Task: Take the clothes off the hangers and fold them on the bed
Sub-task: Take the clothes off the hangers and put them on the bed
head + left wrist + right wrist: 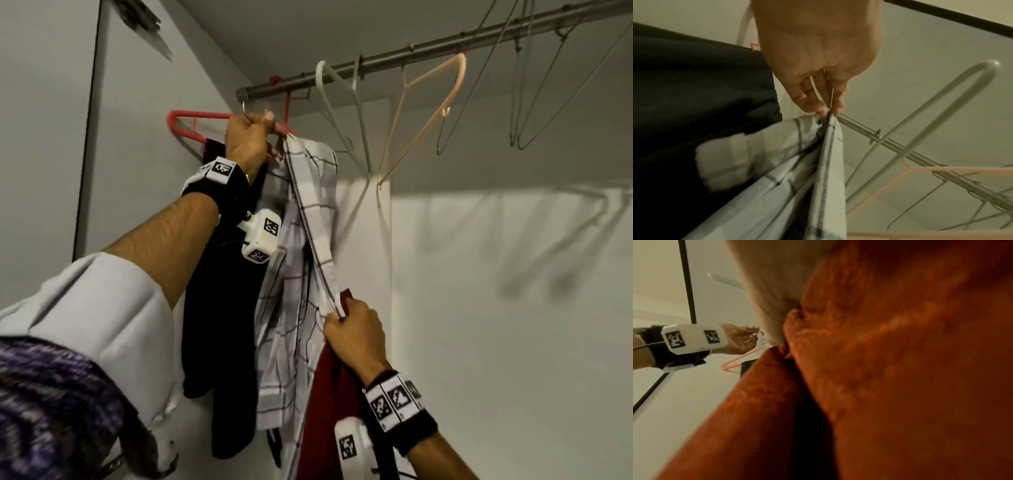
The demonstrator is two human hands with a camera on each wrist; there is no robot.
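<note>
A white checked shirt [308, 219] hangs near the left end of the steel rod [411, 51]. My left hand [248, 138] is raised to the rod and grips the thin wire hanger [832, 97] at the shirt's top [777, 162]. Lower down, my right hand [354, 325] pinches the shirt's front edge, with a dark red garment [329, 394] right behind it. This red cloth [760, 402] fills most of the right wrist view, with the white shirt [772, 288] above it. A black garment [219, 308] hangs on a red hanger [191, 123] to the left.
Bare hangers hang along the rod to the right: a white one [346, 113], a peach one [428, 116] and several wire ones [534, 102]. A white wall [496, 308] is behind and a closet door [44, 137] stands at the left.
</note>
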